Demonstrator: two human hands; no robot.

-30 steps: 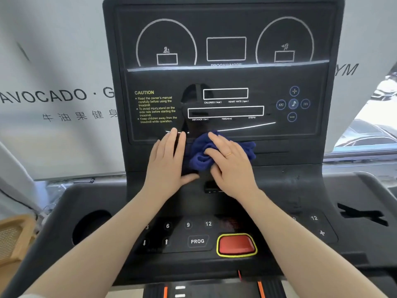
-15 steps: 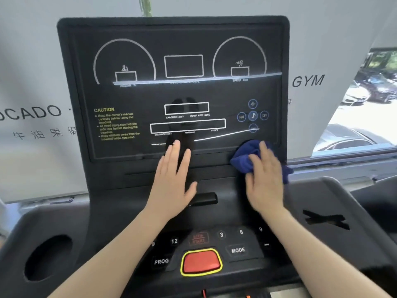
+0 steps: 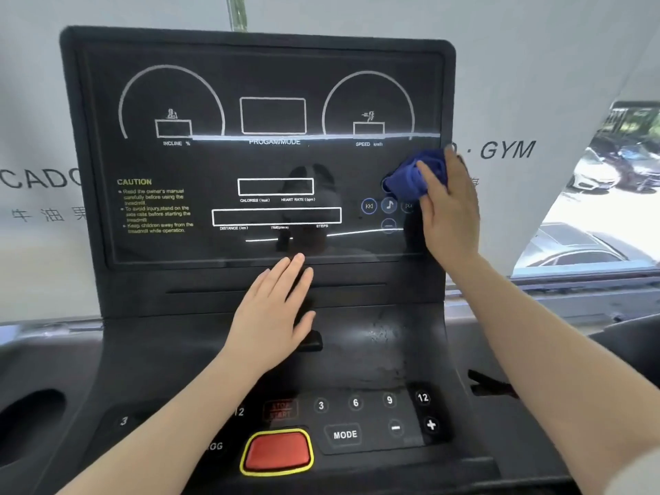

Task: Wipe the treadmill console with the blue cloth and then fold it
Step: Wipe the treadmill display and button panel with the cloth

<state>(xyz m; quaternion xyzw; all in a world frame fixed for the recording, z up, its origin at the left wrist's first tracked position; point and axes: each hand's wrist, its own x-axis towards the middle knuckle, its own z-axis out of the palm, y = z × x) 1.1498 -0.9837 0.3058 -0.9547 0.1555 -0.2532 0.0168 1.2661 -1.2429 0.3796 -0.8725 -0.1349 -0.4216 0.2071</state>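
Nearest the camera, at the bottom centre of the frame, sits a red stop button (image 3: 276,453) with a yellow rim, among number keys and a MODE key (image 3: 345,434). Just above, in the middle, the left hand (image 3: 275,312) lies flat and open on the treadmill console (image 3: 178,291), fingers spread, holding nothing. Farther up, at the right edge of the dark display panel (image 3: 200,162), the right hand (image 3: 450,209) presses the bunched blue cloth (image 3: 414,175) against the glass, its grip closed around the wad. Wiping looks under way. Smudges show on the lower console, so more wiping probably remains, and the folding is not yet begun.
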